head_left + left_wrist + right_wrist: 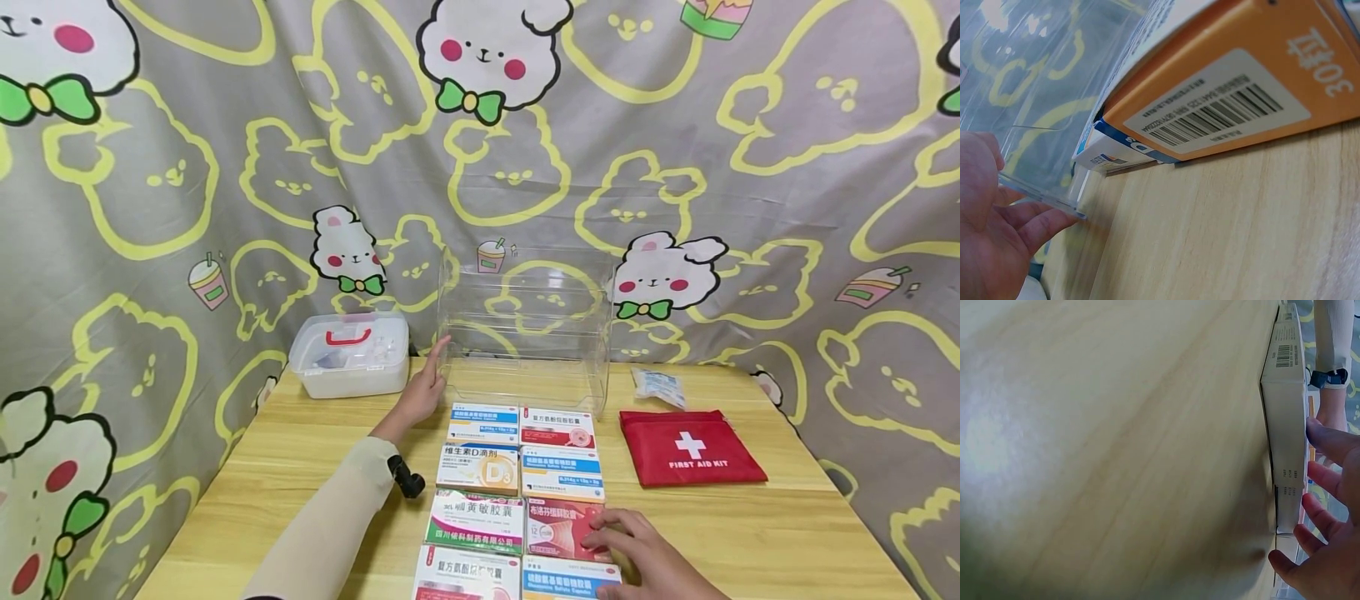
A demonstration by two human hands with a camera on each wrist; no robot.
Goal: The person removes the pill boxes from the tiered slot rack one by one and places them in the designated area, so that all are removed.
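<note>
On the table two columns of medicine boxes lie face up. My left hand (425, 390) is at the left side of a clear plastic display rack (525, 382), index finger extended along it. In the left wrist view, the left hand's fingers touch the rack's lower corner (1075, 212), near the orange side of the vitamin D box (1210, 94). My right hand (641, 550) spreads its fingers over the red medicine box (558, 529), with its thumb at the blue-and-white box (570, 579) below. In the right wrist view, the fingers lie along a white box side (1286, 431).
A lidded white container (352, 358) with a red handle stands at the back left. To the right lie a red first aid pouch (690, 450) and a small clear packet (658, 387). A patterned curtain (517, 183) hangs behind the table (247, 492).
</note>
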